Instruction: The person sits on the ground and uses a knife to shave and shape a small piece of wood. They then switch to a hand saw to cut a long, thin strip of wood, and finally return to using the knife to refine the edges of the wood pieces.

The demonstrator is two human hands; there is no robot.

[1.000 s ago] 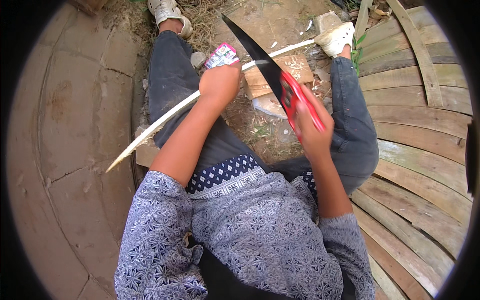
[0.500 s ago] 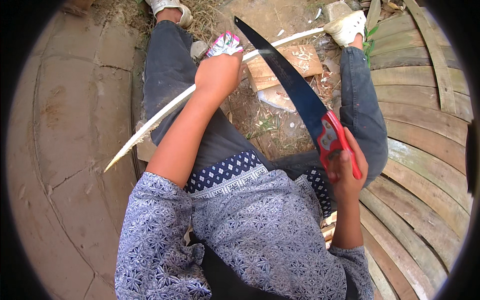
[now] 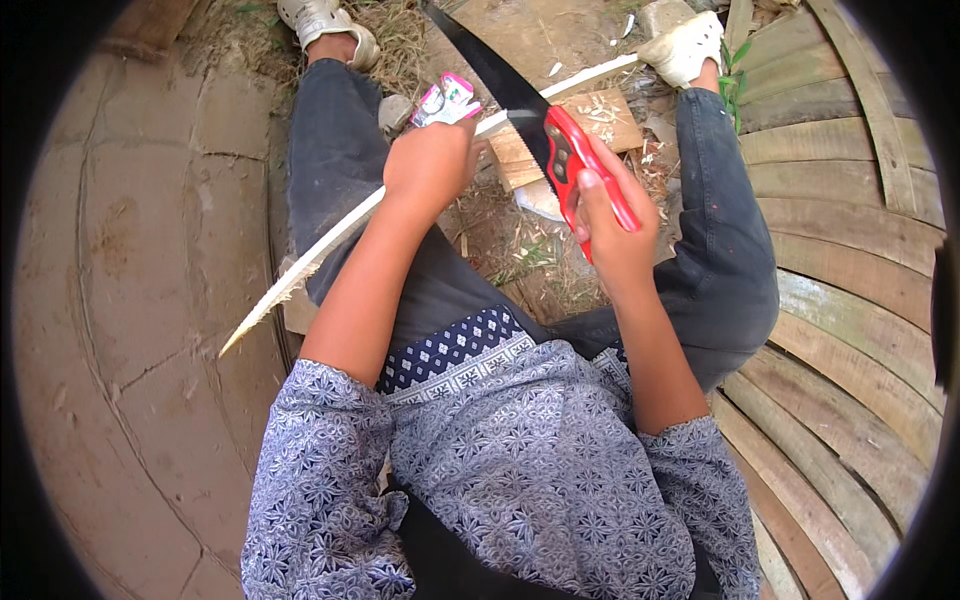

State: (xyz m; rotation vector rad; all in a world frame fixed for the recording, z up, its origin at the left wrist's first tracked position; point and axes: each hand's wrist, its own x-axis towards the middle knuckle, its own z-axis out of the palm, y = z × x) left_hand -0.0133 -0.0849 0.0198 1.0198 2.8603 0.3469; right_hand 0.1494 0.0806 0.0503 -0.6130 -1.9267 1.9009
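My left hand (image 3: 428, 165) is closed round a long, pale, curved strip of wood (image 3: 345, 228), its near end frayed and pointed. A pink and white wrapper (image 3: 447, 103) pokes out at the top of this hand, against the strip. In my right hand (image 3: 622, 225) is a pruning saw (image 3: 562, 150), gripped by its red handle. The saw's dark curved blade crosses the strip just right of my left hand, over a wooden block (image 3: 515, 166); whether the teeth bite into the strip cannot be seen. The strip's far end reaches my right shoe (image 3: 690, 50).
Shavings (image 3: 602, 110) lie on the block and the dirt around it. My legs stretch out on both sides of the block. Wooden slats (image 3: 850, 235) run along the right, and a cracked paved surface (image 3: 150, 270) spans the left. A small stone (image 3: 395, 113) sits beside my left leg.
My right hand has pushed the saw forward and to the left, so its handle is now close to the strip. My left hand has stayed nearly in place on the strip.
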